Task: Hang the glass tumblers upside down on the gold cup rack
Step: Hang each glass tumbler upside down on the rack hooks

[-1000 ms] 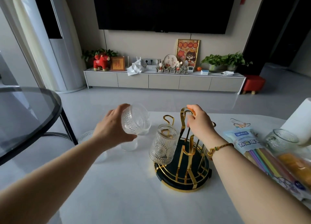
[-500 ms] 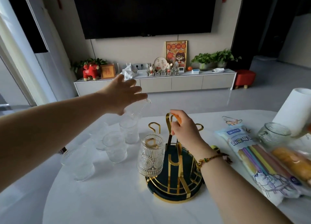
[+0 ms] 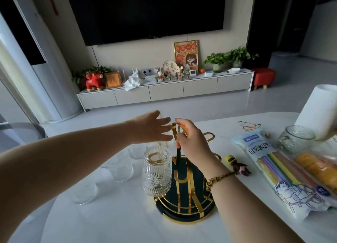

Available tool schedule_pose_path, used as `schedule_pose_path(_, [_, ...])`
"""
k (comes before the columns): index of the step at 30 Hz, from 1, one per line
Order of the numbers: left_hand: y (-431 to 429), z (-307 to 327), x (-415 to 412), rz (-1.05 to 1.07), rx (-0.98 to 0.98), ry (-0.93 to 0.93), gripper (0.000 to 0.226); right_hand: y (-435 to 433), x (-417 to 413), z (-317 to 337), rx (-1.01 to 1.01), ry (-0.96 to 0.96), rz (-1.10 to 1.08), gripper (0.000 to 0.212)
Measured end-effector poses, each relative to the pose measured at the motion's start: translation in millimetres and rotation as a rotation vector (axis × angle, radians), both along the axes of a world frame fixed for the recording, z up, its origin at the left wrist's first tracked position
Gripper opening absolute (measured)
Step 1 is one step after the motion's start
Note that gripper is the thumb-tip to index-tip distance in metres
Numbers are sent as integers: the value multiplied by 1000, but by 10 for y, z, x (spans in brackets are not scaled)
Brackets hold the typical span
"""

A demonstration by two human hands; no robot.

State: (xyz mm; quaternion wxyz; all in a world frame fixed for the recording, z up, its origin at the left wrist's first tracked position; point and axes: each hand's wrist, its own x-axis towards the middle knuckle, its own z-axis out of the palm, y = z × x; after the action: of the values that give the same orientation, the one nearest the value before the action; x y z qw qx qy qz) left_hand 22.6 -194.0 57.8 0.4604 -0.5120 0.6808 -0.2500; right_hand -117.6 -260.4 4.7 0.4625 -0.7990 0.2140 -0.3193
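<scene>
The gold cup rack [image 3: 183, 188] stands on its dark round tray [image 3: 165, 214] in the middle of the white table. My right hand [image 3: 191, 142] grips the rack's top loop. One ribbed glass tumbler [image 3: 156, 171] hangs upside down on the front-left hook. My left hand [image 3: 151, 127] reaches over the rack's far left side, wrapped round a second tumbler [image 3: 165, 143]; only slivers of its glass show above and below my fingers. Three loose tumblers [image 3: 121, 168] stand on the table to the left.
To the right lie a pack of coloured straws [image 3: 273, 169], a glass mug [image 3: 295, 138], a paper towel roll [image 3: 321, 111] and a small toy figure [image 3: 237, 164]. The table's rounded edge runs along the left, with a dark glass table [image 3: 20, 133] beyond.
My left hand has carried a tumbler from the loose group, up and right to the rack's far side. My right hand has stayed on the top loop.
</scene>
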Motion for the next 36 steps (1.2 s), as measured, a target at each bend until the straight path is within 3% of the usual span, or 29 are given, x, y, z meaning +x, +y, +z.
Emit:
schedule_pose_path(8, [19,-150,110,-106,46,33,75,-16,1,-1,11,7,16,37])
schedule_pose_path(16, [-27,-268,158,-297,45,45,59,-33,3,-19,-2,6,16,38])
schedule_pose_path(26, [92,-83,156,-435,-23,219,73,-29,-1,-19,6,1,28,37])
schedule_pose_path(31, [220,-57,213,-172,-70,499,71,-28,0,-11,10,11,28,37])
schedule_pose_path(33, [239,-100,263,-2,-55,541,64,-36,-4,-9,11,18,23,37])
schedule_pose_path(36, [238,-163,241,86,-117,645,60,-29,-2,-8,17,25,13,37])
